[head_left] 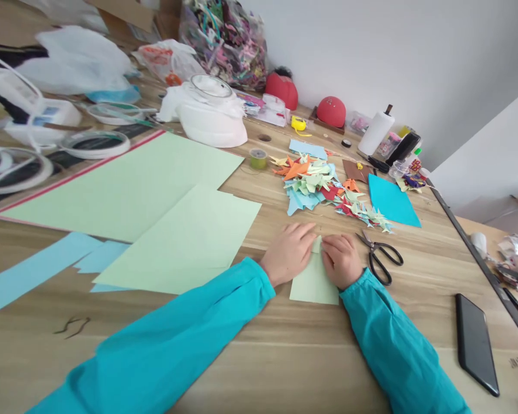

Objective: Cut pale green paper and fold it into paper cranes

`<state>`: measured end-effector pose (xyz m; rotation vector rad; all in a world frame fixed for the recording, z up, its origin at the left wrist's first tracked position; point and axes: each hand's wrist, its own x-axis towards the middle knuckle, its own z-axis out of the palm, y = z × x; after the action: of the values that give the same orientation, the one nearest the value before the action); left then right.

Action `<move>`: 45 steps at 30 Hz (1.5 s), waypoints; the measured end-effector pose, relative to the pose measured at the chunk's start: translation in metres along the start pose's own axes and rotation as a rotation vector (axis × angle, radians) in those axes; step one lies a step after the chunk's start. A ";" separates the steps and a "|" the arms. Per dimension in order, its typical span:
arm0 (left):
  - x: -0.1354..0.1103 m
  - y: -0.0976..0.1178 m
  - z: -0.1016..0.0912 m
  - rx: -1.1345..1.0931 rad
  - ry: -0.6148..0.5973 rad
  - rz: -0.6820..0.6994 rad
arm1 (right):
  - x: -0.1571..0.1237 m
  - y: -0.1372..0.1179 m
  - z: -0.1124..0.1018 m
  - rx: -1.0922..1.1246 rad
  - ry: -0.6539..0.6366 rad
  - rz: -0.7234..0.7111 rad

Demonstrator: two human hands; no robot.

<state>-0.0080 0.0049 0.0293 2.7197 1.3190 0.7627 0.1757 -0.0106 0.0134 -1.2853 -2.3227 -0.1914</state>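
Head view, one moment.

Both hands rested on a small pale green paper [314, 283] lying flat on the wooden table [259, 356], near centre.

Left hand [288, 254]: palm down, fingers straight and held together, laid over the paper's left far corner, pressing it down.

Right hand [341, 260]: knuckles up, fingers curled, tips bearing on the paper's far edge. A small flap of the paper stood up between the two hands. Could not tell whether the right fingers pinched the flap or only pressed beside it. The fingertips of the two hands lay just beside each other. Both sleeves teal.

Surroundings:
- Scissors [380, 257], black handles, closed, just right of the right hand, not touched.
- Phone [476, 342], dark, screen up, near right, well apart from the hands.
- Pile of folded paper shapes [317, 183], mixed colours, beyond the hands.
- Blue sheet [392, 201], right of the pile, beyond the scissors.
- Two large green sheets, one [185, 241] overlapping the other [125, 184], left of the hands; the nearer one's edge lay beside the left wrist.
- Blue strips [34, 265] at near left, partly under the green sheets.
- Thread spool [258, 158] beyond the green sheets.
- White roll [376, 131], upright, far right by the wall.
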 end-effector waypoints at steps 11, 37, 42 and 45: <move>-0.014 0.008 0.000 0.005 0.044 -0.239 | 0.000 0.002 0.000 0.049 -0.066 -0.061; -0.017 0.010 0.007 -0.046 0.047 -0.375 | 0.001 0.005 0.004 0.106 0.016 -0.052; -0.016 0.008 0.006 -0.251 0.104 -0.385 | 0.001 0.006 0.004 0.084 0.002 -0.072; -0.016 0.009 0.005 -0.360 0.125 -0.329 | 0.001 0.006 0.004 0.064 -0.007 -0.082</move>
<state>-0.0079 -0.0116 0.0203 2.1435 1.4374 1.0289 0.1788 -0.0058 0.0101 -1.1623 -2.3702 -0.1378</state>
